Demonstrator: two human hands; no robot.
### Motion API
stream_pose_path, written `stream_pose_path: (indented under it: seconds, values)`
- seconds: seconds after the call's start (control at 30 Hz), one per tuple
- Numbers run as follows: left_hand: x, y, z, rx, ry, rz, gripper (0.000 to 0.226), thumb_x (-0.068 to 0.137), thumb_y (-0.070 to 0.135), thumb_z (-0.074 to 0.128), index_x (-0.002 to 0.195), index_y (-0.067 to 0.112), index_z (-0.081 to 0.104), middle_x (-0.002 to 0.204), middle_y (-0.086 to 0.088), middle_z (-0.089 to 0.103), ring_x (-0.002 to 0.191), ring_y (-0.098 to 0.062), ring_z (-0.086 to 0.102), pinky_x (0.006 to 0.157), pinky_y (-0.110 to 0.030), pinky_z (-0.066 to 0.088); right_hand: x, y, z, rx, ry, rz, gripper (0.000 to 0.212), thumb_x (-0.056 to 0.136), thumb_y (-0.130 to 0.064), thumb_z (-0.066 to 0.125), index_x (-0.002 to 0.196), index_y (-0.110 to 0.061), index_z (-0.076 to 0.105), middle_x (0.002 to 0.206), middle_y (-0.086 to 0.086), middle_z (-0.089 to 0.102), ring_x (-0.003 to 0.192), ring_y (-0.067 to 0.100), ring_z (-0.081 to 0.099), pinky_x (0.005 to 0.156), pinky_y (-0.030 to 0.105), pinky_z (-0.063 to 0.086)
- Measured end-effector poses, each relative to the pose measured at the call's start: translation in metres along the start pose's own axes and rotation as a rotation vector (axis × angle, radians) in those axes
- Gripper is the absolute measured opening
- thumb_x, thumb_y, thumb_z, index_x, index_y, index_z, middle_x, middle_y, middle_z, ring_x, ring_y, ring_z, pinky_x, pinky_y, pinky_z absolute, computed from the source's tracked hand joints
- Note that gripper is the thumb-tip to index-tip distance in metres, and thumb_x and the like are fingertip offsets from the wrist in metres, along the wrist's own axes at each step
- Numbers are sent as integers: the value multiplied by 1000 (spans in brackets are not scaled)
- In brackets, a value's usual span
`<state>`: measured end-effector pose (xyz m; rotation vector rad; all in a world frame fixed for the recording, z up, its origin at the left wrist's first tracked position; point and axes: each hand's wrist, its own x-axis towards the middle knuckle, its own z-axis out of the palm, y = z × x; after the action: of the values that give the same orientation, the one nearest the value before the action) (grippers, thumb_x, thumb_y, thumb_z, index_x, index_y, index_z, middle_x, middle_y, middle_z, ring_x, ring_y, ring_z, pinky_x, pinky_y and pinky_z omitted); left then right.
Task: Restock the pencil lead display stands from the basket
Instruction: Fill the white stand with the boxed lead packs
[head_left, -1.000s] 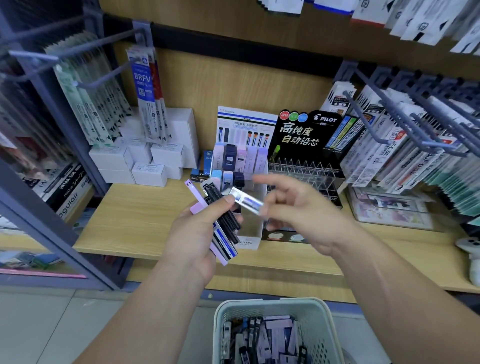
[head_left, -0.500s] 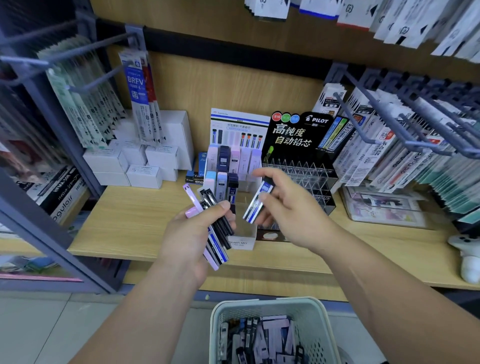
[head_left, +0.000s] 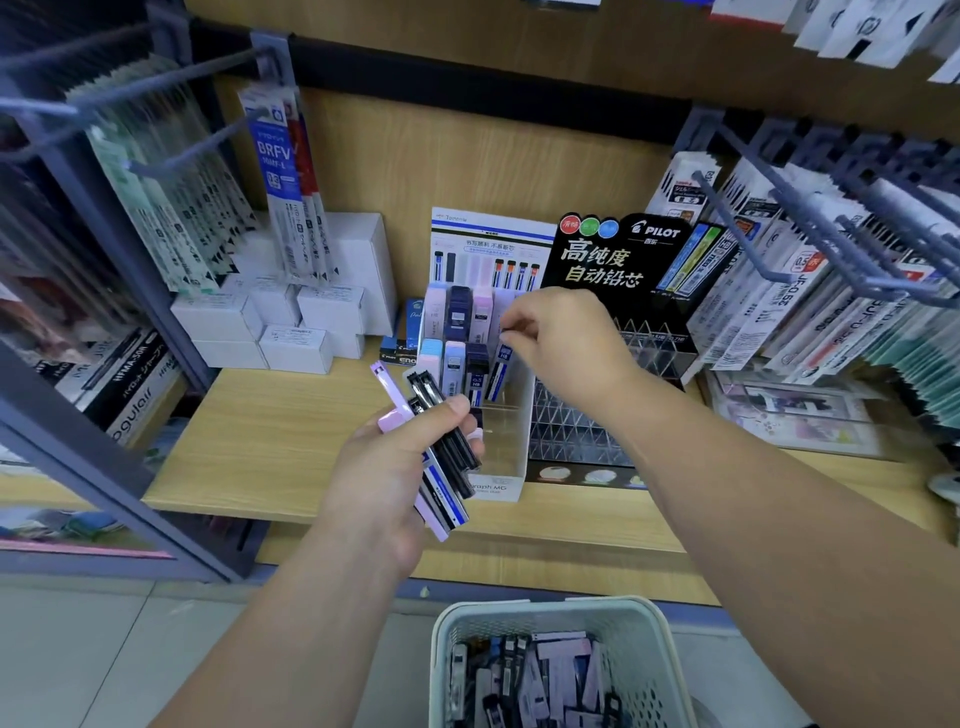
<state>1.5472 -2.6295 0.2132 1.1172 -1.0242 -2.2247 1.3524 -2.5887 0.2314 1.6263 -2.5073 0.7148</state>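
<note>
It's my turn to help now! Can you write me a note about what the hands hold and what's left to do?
Left hand: grips a fan of lead cases.
Right hand: pinches a blue-and-white case by its top, at a slot of the white stand.
Done: several slots of the white stand hold cases.
Left: the held cases and many more in the basket. The Pilot stand has clear slots that look empty.

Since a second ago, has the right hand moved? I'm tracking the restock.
Yes. The right hand has gone forward to the white display stand and pinches a blue-and-white lead case upright at its right column.
</note>
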Motion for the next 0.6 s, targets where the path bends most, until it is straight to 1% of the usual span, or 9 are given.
stream_pose_path:
  seconds: [0.07,0.27,0.33,0.4,0.43,0.47,0.53,0.6]
  values:
    - [0,-1,1,5,0,1,24,80,18,79,100,8,72,90,-12,77,74,-24,73,63,-31,56,1,-3,2,-21,-24,-29,13,93,-14,69,103,-12,77,103,7,73,94,23,66,89,38,53]
    - [0,1,1,7,-4,5,27,78,19,80,100,9,71,89,-11,77,76,-23,74,65,-33,55,2,4,-1,-50,-32,-127,8,91,-12,71,95,-11,78,96,5,71,87,23,65,83,41,54]
    - [-1,1,1,9,-7,3,29,76,20,81,100,9,71,90,-11,77,76,-24,74,71,-37,57,1,6,0,-62,-25,-149,6,89,-10,72,92,-11,78,93,4,71,85,23,65,80,40,54]
    - [-2,1,2,11,-20,-3,32,71,21,82,99,9,70,91,-12,77,77,-25,73,82,-45,56,1,7,3,-71,23,-170,5,85,-10,76,87,-14,78,87,2,72,84,23,64,77,37,53]
    - [-3,1,2,11,-23,-5,34,69,22,83,98,10,70,91,-12,77,78,-26,72,85,-47,55,1,7,4,-71,49,-177,5,83,-12,78,86,-15,79,84,0,72,84,22,63,75,34,52]
    - [-4,1,2,13,-23,-6,34,68,22,83,97,10,71,91,-12,77,78,-26,72,86,-47,54,1,7,6,-60,64,-177,5,82,-13,80,85,-17,79,82,-1,73,83,19,61,75,32,50]
    - [-4,1,2,12,-16,-7,28,73,19,82,97,10,71,91,-12,77,79,-27,73,88,-47,54,0,7,7,-16,80,-164,4,83,-16,80,86,-18,80,83,-3,73,81,13,57,76,29,48]
    - [-4,1,2,12,-12,-8,24,77,19,81,97,10,71,91,-12,77,79,-27,73,89,-49,54,0,8,7,5,103,-151,3,83,-16,80,86,-18,80,83,-3,73,81,13,58,76,28,47]
